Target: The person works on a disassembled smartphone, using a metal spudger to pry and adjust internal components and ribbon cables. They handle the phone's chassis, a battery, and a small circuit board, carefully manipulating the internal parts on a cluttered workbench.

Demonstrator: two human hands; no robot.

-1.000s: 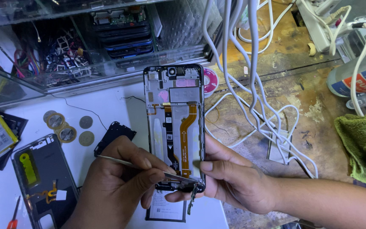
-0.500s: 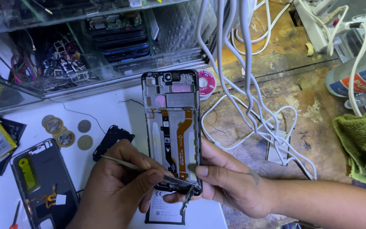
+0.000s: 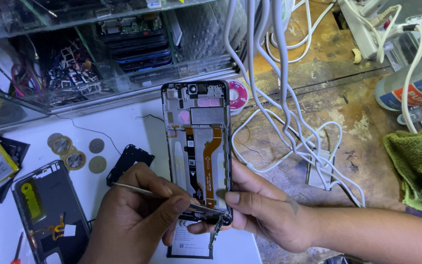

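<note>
currently, noted at the bench:
phone: opened phone frame is held upright over the white mat.
right hand: closed around the frame's lower edge.
left hand: tweezers are pinched, tips at the frame's bottom.
nearby: coins, white cables.

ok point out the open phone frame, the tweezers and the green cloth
open phone frame (image 3: 197, 146), head view, on the orange flex strip area at its middle
tweezers (image 3: 133, 188), head view, on the thin bare shaft left of the fingers
green cloth (image 3: 418, 164), head view, on its folded middle
</note>
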